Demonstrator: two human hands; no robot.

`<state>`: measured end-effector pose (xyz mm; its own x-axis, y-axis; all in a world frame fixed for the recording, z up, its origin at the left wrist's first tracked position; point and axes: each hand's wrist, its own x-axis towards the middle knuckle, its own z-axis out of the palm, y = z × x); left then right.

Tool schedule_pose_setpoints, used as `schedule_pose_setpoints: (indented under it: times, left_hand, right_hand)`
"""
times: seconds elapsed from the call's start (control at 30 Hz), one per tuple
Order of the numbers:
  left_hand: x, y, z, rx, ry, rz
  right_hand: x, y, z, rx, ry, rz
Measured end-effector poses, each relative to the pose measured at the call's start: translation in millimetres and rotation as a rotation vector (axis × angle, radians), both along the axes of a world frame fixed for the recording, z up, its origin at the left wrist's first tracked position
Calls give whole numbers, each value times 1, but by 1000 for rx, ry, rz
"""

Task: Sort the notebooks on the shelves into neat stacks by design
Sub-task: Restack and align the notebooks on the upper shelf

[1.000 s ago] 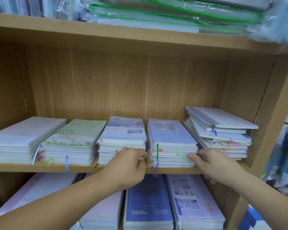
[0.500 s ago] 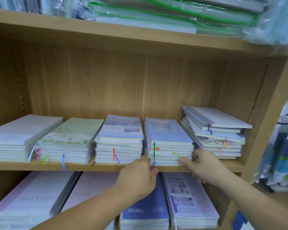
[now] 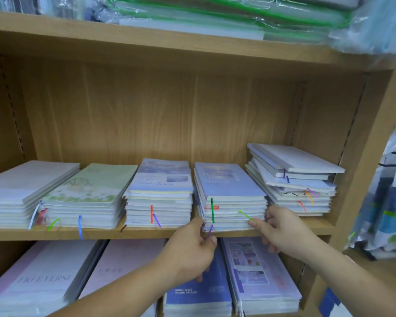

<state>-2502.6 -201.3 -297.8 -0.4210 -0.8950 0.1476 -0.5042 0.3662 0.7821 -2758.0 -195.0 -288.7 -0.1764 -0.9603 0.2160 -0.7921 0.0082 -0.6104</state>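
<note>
Nearest you, your left hand sits at the front lip of the middle shelf, its fingers curled loosely with the tips at the lower left corner of the blue-covered stack; whether they pinch a cover or only press it, you cannot tell, because the knuckles hide the contact. Your right hand mirrors it at the stack's lower right corner, forefinger stretched along the bottom notebooks and the other fingers folded under, below the shelf edge. That stack is the one you are squaring: it lies fourth from the left, just beside the sky-print stack and near the untidy pile against the right wall. Judge it as heavy taken whole but made of thin, floppy books with slick wrapped covers, so the layers will likely slide over each other if you push from one side only. Take it low at both front corners, palms flat against the page edges, and keep clear of the ribbon markers dangling out front. Farther back, the untidy pile sits fanned and tilted, probably the next to need sorting.
</note>
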Motion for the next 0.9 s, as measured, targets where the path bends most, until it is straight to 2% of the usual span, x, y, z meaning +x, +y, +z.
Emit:
schedule_pose_setpoints:
  times: [0.1,0.3,0.43,0.57,0.73,0.83,0.9]
  left_hand:
    - [7,-12,8,-185,-207,115]
    - [-4,-16,7,-405,-393,211]
    - [-2,-21,3,-385,-336,176]
    - [-3,-22,-2,-421,-313,153]
    - [2,-17,-3,-462,-446,187]
    - [2,-15,1,-460,-569,174]
    - [1,-16,3,-401,-554,173]
  right_hand:
    - [-4,2,6,41,50,23]
    - [-7,-1,11,127,93,82]
    - [-10,-3,13,155,19,100]
    - [-10,1,14,132,26,95]
    - [-7,5,8,94,43,70]
    - [-4,5,5,52,126,49]
    - [0,5,2,13,170,7]
